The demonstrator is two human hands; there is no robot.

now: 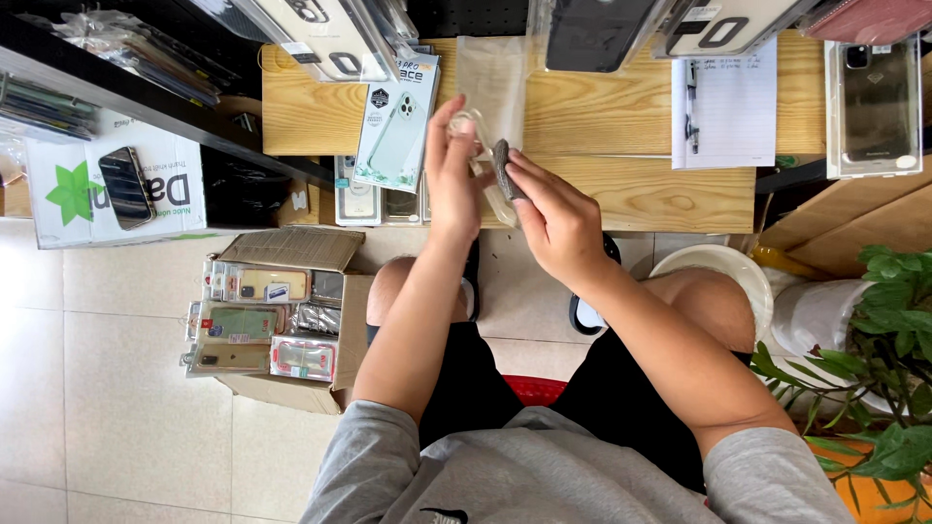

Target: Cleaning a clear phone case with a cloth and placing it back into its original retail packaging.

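left hand (451,170) is gripping a clear phone case (482,155), fingers closed on its edge | right hand (553,218) is pinching a dark grey strip (502,167) against the case | both are hovering above the wooden bench (621,116) | cardboard box (291,320) of packaged cases is sitting on the floor

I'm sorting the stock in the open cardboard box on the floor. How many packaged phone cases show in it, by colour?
In the cardboard box, as far as the view shows:
Yellow case: 1
Green case: 1
Tan case: 1
Pink case: 1
Dark case: 1
Total: 5, others may lie hidden beneath.
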